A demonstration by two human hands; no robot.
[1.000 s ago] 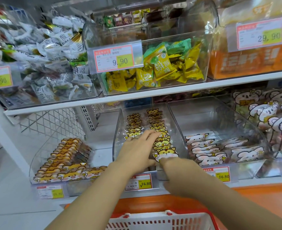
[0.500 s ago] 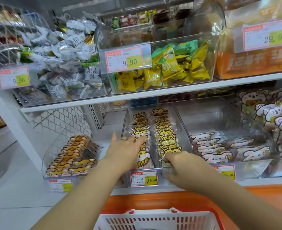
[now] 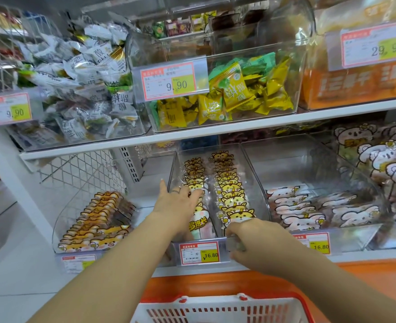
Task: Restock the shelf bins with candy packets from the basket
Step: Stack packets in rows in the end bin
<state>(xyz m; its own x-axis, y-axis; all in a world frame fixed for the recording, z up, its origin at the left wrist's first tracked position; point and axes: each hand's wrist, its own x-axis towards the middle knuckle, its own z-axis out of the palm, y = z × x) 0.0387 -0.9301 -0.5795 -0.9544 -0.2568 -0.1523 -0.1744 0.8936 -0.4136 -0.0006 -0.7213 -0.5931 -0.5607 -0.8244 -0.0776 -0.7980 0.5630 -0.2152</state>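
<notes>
A clear shelf bin [image 3: 250, 173] on the lower shelf holds two rows of yellow cat-face candy packets [image 3: 233, 192]. My left hand [image 3: 177, 202] reaches into the bin's left side, its straight fingers pressing on the left row of packets. My right hand [image 3: 250, 238] grips the bin's front lip beside the 16.80 price tag [image 3: 199, 252], fingers curled over the edge. The white and red basket [image 3: 220, 308] sits at the bottom of the view; its inside is hidden.
Neighbouring clear bins hold orange bear packets [image 3: 99, 220] to the left and white koala packets [image 3: 309, 210] to the right. The upper shelf [image 3: 215, 134] carries bins of white, yellow-green and orange sweets. An orange ledge [image 3: 367, 273] runs below the shelf.
My left hand slid from the middle of the bin to the left row and pushed packets back, exposing a front packet. The right hand stayed on the bin's front edge. The view moved closer.
</notes>
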